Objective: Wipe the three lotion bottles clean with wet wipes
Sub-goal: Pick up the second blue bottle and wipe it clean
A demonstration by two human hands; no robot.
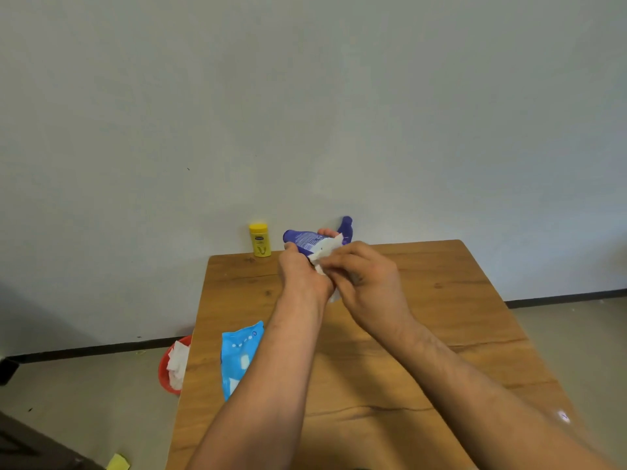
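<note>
Our left hand (302,271) gripped the purple bottle (300,239), axis left-to-right; our right hand (368,278) pinched the wipe (326,250), seemingly against its right end.

Sideways purple bottle (300,239), crumpled white wipe (325,250)

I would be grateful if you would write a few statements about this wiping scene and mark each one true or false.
1. The left hand grips a purple bottle. True.
2. The right hand holds a white wipe against that bottle. True.
3. The yellow bottle lies on its side. False: it stands upright at the far edge of the table.
4. The blue wipes pack sits inside the red bin. False: the pack lies on the table, and the bin is on the floor beside it, with loose wipes in it.
</note>
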